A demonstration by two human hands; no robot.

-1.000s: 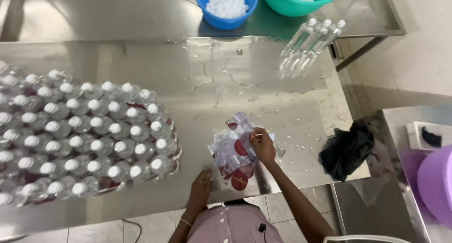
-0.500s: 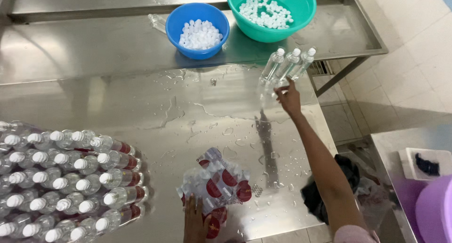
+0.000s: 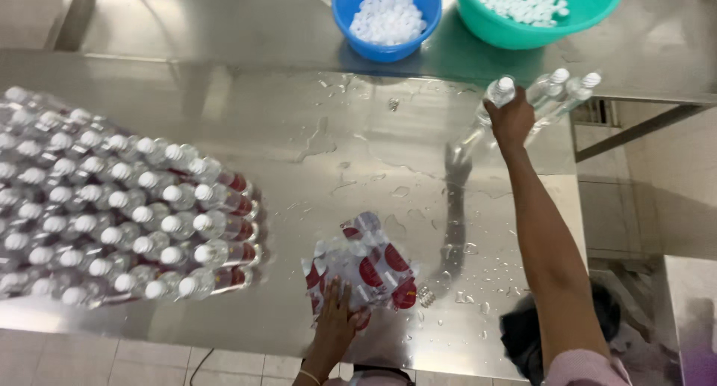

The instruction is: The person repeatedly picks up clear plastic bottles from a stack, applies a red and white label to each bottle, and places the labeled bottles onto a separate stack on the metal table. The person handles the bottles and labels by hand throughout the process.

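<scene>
- Head view: a wet steel table is seen from above, with one arm stretched far out toward 1 o'clock.
- The right hand is clenched around a clear capped bottle at the table's far right edge; two more bottles are laid just beside it, toward 3 o'clock.
- The left hand is laid flat, fingers spread and gripping nothing, on a small shrink-wrapped pack of bottles with red labels at 6 o'clock, near the front edge.
- A large block of wrapped bottles is stacked at 9 o'clock, well apart from the small pack.
- At 12 o'clock a blue bowl and a green bowl, both holding white caps, are set side by side.
</scene>
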